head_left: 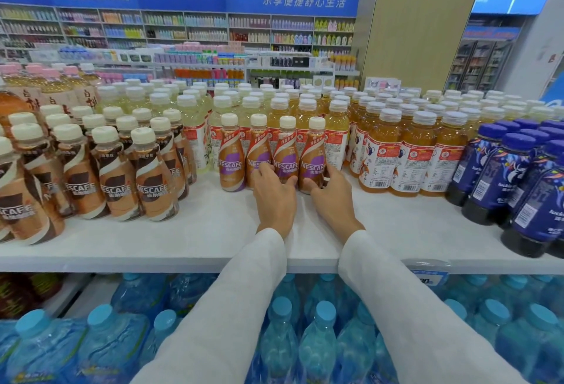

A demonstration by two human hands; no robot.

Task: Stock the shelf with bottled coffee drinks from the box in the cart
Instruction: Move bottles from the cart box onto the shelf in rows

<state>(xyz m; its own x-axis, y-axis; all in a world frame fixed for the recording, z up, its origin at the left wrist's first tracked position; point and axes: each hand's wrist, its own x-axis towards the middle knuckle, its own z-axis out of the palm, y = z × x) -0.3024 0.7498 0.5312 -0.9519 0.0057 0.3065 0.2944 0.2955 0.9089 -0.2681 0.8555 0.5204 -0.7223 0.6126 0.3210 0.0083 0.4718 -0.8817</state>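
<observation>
Several Nescafe coffee bottles with orange and purple labels and cream caps stand upright in a row on the white shelf [213,240]. My left hand [274,197] grips the third bottle [285,155] near its base, next to the second bottle [258,148]. My right hand [332,197] holds the fourth, rightmost bottle [312,158] at its lower part. The first bottle [231,155] stands free at the left. The box and cart are out of view.
Brown-label Nescafe bottles [152,182] crowd the shelf's left. Orange tea bottles [406,155] and dark blue bottles [500,176] stand at the right, pale drink bottles behind. Blue-capped water bottles [317,344] fill the level below. A price tag [427,274] hangs on the shelf edge.
</observation>
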